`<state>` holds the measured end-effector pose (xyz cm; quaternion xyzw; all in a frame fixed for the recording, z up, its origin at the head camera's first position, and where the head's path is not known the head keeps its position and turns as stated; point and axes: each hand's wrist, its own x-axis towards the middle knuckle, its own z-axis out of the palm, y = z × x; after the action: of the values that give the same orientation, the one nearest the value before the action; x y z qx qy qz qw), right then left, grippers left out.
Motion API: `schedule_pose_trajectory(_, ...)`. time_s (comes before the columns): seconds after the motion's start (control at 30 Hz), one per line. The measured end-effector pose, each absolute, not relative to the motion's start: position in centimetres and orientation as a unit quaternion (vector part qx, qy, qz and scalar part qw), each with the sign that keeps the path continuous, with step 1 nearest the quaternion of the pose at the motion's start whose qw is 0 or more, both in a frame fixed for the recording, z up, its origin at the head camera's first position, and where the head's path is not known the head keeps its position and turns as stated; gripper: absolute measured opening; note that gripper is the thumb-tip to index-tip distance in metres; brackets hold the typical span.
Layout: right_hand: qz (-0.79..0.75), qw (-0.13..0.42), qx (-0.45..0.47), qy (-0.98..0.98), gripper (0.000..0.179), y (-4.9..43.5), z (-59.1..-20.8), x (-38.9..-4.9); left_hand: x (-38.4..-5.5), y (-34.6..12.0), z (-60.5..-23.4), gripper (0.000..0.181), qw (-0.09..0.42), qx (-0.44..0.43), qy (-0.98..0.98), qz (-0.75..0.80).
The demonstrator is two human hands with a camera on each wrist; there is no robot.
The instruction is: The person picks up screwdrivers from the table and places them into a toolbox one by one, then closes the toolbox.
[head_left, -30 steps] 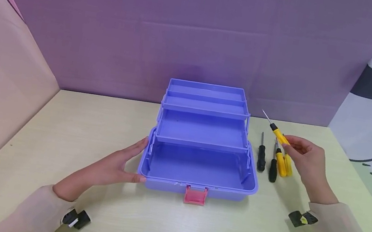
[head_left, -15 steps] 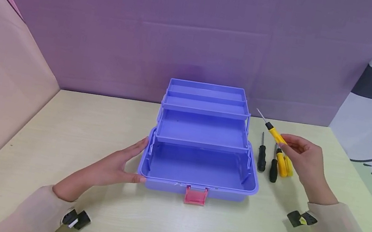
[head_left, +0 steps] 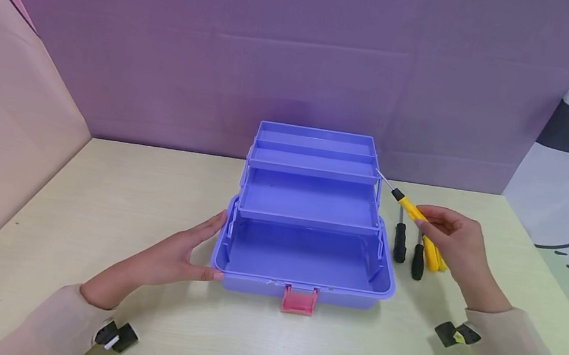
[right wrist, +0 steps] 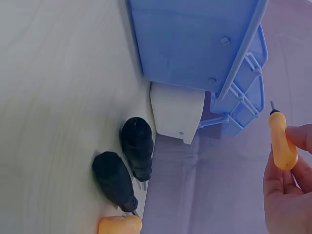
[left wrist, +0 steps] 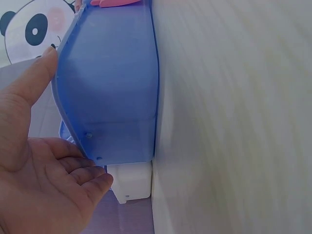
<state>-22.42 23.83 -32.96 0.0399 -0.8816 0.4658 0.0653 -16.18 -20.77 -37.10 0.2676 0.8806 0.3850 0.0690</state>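
A purple plastic toolbox (head_left: 250,283) stands open on the table, its stepped trays raised and a pink latch (head_left: 299,300) hanging at the front. Against its left side rests my left hand (head_left: 172,256), thumb at the front corner and fingers fairly straight along the side; the left wrist view shows the thumb touching the rim of the box wall (left wrist: 112,87). My right hand (head_left: 446,236) pinches the yellow handle of a screwdriver (head_left: 410,208) between thumb and fingers. The screwdriver is held in the air, right of the trays, its shaft slanting up and left.
Right of the toolbox lie two black-handled screwdrivers (head_left: 400,242), side by side. Next to them are yellow handles (head_left: 431,255), partly hidden below my right hand. A purple cloth backdrop (head_left: 309,62) rises behind the table (head_left: 245,347), with printed panels at both sides.
My right hand has moved left with the yellow screwdriver, whose tip now overlaps the right edge of the upper tray in the head view. My left hand has stayed in place.
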Motion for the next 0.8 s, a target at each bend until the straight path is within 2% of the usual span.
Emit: schedule_pose_trajectory(0.8, 0.428, 0.034, 0.121, -0.895, 0.033, 22.0, -32.7, -24.0, -16.2, -20.8, -37.1, 0.097, 0.069, 0.267, 0.881, 0.385)
